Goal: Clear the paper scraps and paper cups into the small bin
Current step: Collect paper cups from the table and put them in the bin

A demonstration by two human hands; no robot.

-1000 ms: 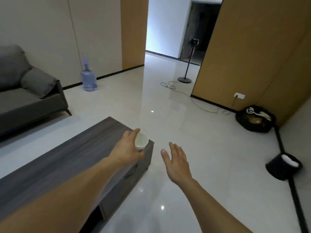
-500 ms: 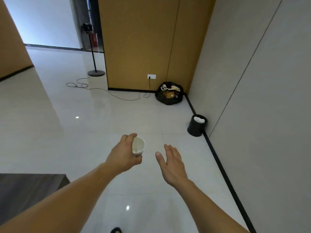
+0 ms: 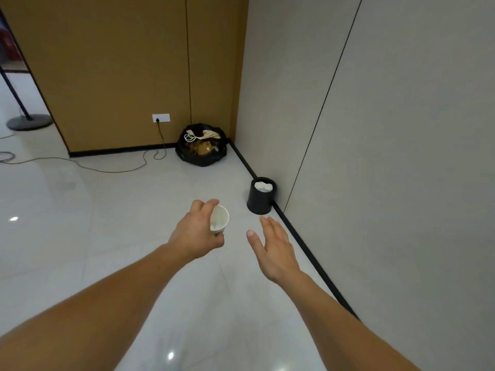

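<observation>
Cup [image 3: 220,220] tipped sideways in the left grip [image 3: 197,235], fingers curled round it. Bin [image 3: 261,196] stands ahead and right of that grip, by the wall [image 3: 375,156], seemingly part-full. Right grip [image 3: 276,250] nearer, spread, empty.

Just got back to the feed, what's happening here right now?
A person grips a white paper cup in the left hand. The right hand is open and holds nothing. The small black round bin stands just ahead against the grey wall, with white paper already in it. The cup is not yet in the bin. A full black rubbish bag sits in the corner beyond.
</observation>
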